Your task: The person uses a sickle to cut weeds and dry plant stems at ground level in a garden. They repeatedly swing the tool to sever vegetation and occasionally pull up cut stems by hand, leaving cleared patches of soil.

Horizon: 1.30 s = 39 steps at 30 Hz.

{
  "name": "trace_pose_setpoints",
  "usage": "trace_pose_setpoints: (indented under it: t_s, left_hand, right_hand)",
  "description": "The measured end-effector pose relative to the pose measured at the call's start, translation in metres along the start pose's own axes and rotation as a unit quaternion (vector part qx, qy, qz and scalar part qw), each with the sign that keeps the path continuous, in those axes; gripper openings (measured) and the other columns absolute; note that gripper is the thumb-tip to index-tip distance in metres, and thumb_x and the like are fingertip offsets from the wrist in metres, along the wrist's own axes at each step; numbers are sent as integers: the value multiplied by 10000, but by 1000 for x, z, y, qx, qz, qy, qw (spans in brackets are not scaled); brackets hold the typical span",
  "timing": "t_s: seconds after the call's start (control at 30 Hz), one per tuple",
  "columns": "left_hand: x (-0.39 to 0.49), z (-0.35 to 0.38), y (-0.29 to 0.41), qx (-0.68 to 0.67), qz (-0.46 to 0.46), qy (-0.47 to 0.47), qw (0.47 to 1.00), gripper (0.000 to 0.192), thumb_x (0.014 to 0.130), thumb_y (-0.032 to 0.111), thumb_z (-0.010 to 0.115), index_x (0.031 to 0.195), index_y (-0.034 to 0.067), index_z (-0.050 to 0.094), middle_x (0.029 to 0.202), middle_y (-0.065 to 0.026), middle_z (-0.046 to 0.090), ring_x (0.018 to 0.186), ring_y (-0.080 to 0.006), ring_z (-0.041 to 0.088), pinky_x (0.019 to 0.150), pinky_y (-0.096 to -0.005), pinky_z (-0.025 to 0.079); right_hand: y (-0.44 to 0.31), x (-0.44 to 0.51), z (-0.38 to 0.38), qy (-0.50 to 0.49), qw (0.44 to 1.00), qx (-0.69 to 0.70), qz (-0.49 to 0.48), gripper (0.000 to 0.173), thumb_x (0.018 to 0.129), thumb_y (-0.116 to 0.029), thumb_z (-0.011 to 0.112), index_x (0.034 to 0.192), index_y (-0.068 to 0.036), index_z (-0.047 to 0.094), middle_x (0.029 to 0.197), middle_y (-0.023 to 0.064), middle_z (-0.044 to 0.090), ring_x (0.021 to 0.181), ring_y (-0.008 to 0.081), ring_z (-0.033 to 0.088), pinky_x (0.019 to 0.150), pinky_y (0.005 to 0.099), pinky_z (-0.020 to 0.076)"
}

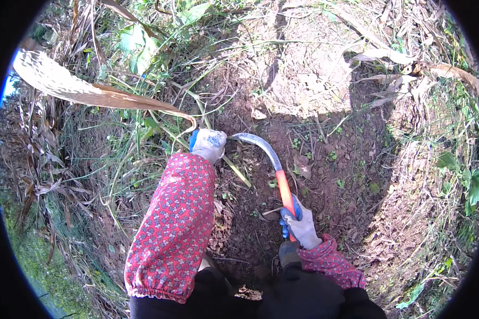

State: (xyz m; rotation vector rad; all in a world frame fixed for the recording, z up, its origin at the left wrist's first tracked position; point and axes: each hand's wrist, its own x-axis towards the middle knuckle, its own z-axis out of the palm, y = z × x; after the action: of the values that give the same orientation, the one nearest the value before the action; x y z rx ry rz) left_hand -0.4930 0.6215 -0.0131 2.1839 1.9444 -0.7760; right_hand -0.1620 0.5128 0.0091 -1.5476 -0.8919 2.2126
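My left hand point(209, 144), in a white and blue work glove, is closed around a green plant stalk point(236, 171) whose cut-looking end sticks out below it. My right hand point(300, 224), gloved alike, grips the orange handle of a sickle point(285, 189). The sickle's curved metal blade point(259, 142) arcs up and left, its tip close beside my left hand; whether they touch I cannot tell. Red flowered sleeve covers are on both forearms. My left fingers are mostly hidden behind the back of the glove.
A long dry corn leaf point(103, 95) reaches from the upper left down to my left hand. Green weeds and grass point(135, 131) grow on the left. Brown soil point(323, 171) with small seedlings lies in the middle. Dry stalks and leafy plants point(459, 175) line the right side.
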Motion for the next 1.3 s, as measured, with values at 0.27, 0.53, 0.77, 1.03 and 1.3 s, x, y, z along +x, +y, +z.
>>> trace_pose_setpoints:
  t_s: [0.27, 0.53, 0.77, 1.03, 1.3]
  left_hand:
    - [-301, 85, -56, -314, -19, -35, 949, 375, 789, 257, 648, 1111, 87, 558, 842, -156, 639, 809, -354, 615, 706, -429, 486]
    - [-446, 103, -8, -257, -8, -436, 862, 399, 766, 323, 629, 1071, 69, 584, 891, -150, 649, 874, -345, 630, 748, -428, 496]
    - [-213, 2, 23, -156, 172, 159, 960, 467, 754, 168, 545, 1207, 68, 501, 1141, -75, 549, 1100, -238, 498, 851, -374, 430]
    - [-92, 44, -31, -129, -1, 22, 991, 158, 758, 221, 577, 793, 105, 678, 744, -71, 659, 729, -257, 648, 621, -412, 477]
    - [-159, 135, -107, -579, -123, 159, 790, 153, 825, 186, 591, 866, 47, 638, 717, -122, 635, 699, -285, 635, 681, -361, 502]
  right_hand:
    - [16, -42, -55, 11, 987, 117, -110, 706, 791, 83, 490, 1440, -62, 253, 759, 12, 532, 628, 119, 558, 496, 253, 497]
    - [-6, -29, -27, 18, 974, -150, -168, 718, 807, 92, 486, 1452, -127, 259, 766, -38, 510, 573, 40, 474, 477, 193, 413]
    - [-48, -22, 43, -50, 982, -178, -30, 565, 823, 26, 540, 1355, -112, 407, 743, 3, 579, 582, 103, 553, 511, 270, 478]
    - [-67, -17, 87, -56, 972, -227, 18, 433, 881, -62, 571, 1295, -135, 467, 711, 4, 555, 532, 107, 535, 435, 279, 457]
    - [-47, -101, 39, 15, 993, -116, -24, 570, 865, 49, 446, 1408, -58, 309, 761, 34, 551, 601, 107, 552, 453, 248, 467]
